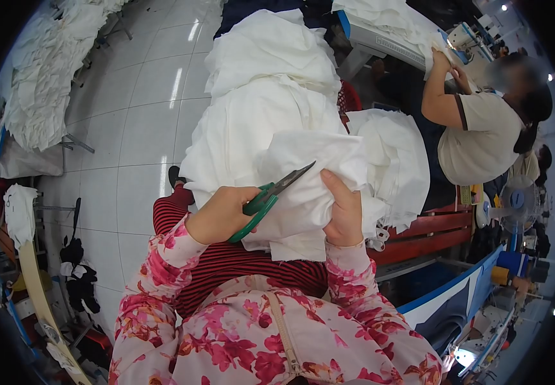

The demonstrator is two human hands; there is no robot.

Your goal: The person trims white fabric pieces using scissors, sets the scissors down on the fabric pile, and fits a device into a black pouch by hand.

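My left hand (223,215) is closed round the green handles of a pair of scissors (261,208). The dark blades point up and to the right, over a piece of white cloth (313,151). My right hand (345,212) grips that cloth near its right side, with the thumb on top; the fingers behind it are hidden. The cloth lies over my lap, where striped red and black trousers show beneath. Just beyond it rises a large heap of white cloth (245,122), and more layers of white cloth (396,160) hang to the right.
At the right, a co-worker (483,138) sits at a sewing machine (463,35), handling white fabric. A red slatted bench (428,234) stands by my right side. White pieces are piled on a rack (40,77) at the far left, across the tiled floor (139,135).
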